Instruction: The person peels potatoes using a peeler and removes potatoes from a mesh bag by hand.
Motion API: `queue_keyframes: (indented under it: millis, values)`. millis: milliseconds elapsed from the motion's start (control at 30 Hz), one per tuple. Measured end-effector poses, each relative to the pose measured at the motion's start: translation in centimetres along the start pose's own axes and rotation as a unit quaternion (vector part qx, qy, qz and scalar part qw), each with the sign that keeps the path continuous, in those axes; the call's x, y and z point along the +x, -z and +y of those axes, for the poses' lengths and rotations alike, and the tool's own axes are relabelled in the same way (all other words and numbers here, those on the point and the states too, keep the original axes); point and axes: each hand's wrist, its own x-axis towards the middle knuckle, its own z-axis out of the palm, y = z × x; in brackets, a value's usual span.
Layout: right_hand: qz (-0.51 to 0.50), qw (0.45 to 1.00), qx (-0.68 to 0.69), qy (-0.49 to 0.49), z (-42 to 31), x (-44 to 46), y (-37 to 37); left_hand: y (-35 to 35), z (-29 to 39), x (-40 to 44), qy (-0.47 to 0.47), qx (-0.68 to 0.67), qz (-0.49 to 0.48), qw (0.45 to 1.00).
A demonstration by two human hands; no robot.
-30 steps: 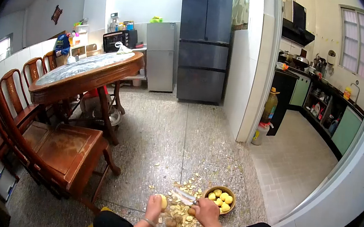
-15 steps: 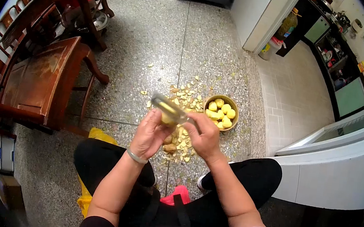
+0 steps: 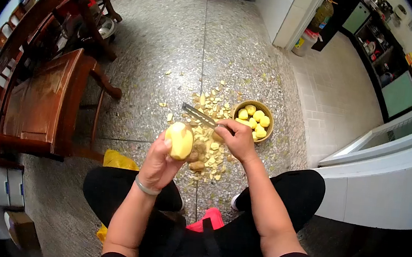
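My left hand (image 3: 157, 162) is closed around a potato (image 3: 180, 141), its pale yellow flesh bared over most of the side I see, with brown skin along its edge. In my right hand (image 3: 237, 138) is a metal peeler (image 3: 200, 115) with a long slotted blade pointing up and left, apart from the potato. Below both hands, peelings (image 3: 213, 152) are scattered over the speckled floor, and a few brown unpeeled potatoes (image 3: 196, 165) lie among them. A round bowl (image 3: 270, 130) holding several peeled potatoes (image 3: 258, 115) stands just beyond my right hand.
A wooden chair (image 3: 49, 103) and a table (image 3: 52, 7) are on the left. A yellow bag (image 3: 120, 160) lies by my left leg. To the right are a white sliding door frame (image 3: 365, 157) and a kitchen doorway with a counter (image 3: 379, 82).
The peeler has moved off the potato, and its blade now shows clearly to the right. My left hand has lowered slightly and turned the potato's peeled side up into view.
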Motion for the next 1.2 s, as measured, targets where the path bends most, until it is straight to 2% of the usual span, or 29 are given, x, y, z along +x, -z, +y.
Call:
queue_keyframes:
  millis: [100,167,233,300,333,400,433,500,567,633,700,767,833,900,967,1000,1033,1133,1200]
  values:
    - [-0.025,0.997,0.053,-0.046,-1.5,-0.2,0.7,1.2,-0.2,0.5,-0.006,0.014,-0.02,1.0]
    - [-0.016,0.994,0.075,0.074,-3.7,-0.5,0.7,1.1,-0.7,0.6,-0.014,0.014,-0.004,1.0]
    - [-0.01,0.985,-0.001,0.17,-5.6,-1.1,0.6,0.6,-1.1,0.7,-0.03,0.028,0.04,0.998]
    - [-0.005,0.973,-0.078,0.216,-6.3,-1.2,0.7,1.0,-1.1,0.8,-0.024,0.027,0.027,0.999]
    - [-0.004,0.974,-0.077,0.214,-5.4,-0.9,0.7,1.3,-1.2,0.8,-0.022,0.023,0.015,0.999]
    - [0.019,0.994,-0.027,0.101,-2.4,-0.3,0.7,1.0,-0.9,0.6,-0.017,0.019,0.018,1.0]
    - [0.024,0.994,-0.025,0.101,-1.4,-0.3,0.9,0.6,-0.7,0.4,-0.016,0.024,0.015,0.999]
    - [-0.024,1.0,0.014,-0.014,-1.1,-0.1,1.5,0.2,-0.2,0.1,-0.021,0.021,-0.018,0.999]
    - [-0.029,0.999,0.035,-0.014,-2.6,-0.5,1.6,1.1,-0.6,0.6,-0.024,-0.001,-0.028,0.999]
    - [0.012,0.995,0.066,0.072,-4.1,-1.1,1.1,1.4,-0.7,1.0,-0.013,-0.021,-0.064,0.998]
    - [0.018,0.987,0.017,0.156,-5.4,-1.7,0.6,0.6,-1.1,1.0,-0.024,-0.033,-0.054,0.998]
    - [0.019,0.977,-0.033,0.211,-6.8,-1.9,0.5,0.1,-1.5,0.8,-0.013,-0.087,0.04,0.995]
    - [0.029,0.982,-0.018,0.187,-5.3,-1.8,0.2,2.1,-1.8,0.8,-0.012,-0.103,0.018,0.994]
    - [0.042,0.986,-0.001,0.163,-3.6,-1.4,0.2,2.8,-1.3,1.0,-0.002,-0.109,-0.08,0.991]
    - [-0.009,0.999,0.042,-0.006,-2.1,-1.0,0.9,1.9,-0.9,0.5,-0.001,-0.098,-0.06,0.993]
    - [0.006,0.998,0.065,-0.023,-2.4,-0.9,1.0,1.3,-0.6,0.3,0.003,-0.086,-0.083,0.993]
    - [0.008,0.998,0.065,-0.023,-2.7,-0.8,1.1,0.8,-0.4,0.1,0.007,-0.076,-0.104,0.992]
    - [0.005,0.989,0.135,0.062,-4.7,-1.2,1.1,0.5,-0.7,0.3,0.003,-0.065,-0.077,0.995]
    - [-0.005,0.987,0.077,0.14,-6.4,-1.4,1.3,0.6,-0.7,0.5,0.004,-0.063,-0.068,0.996]
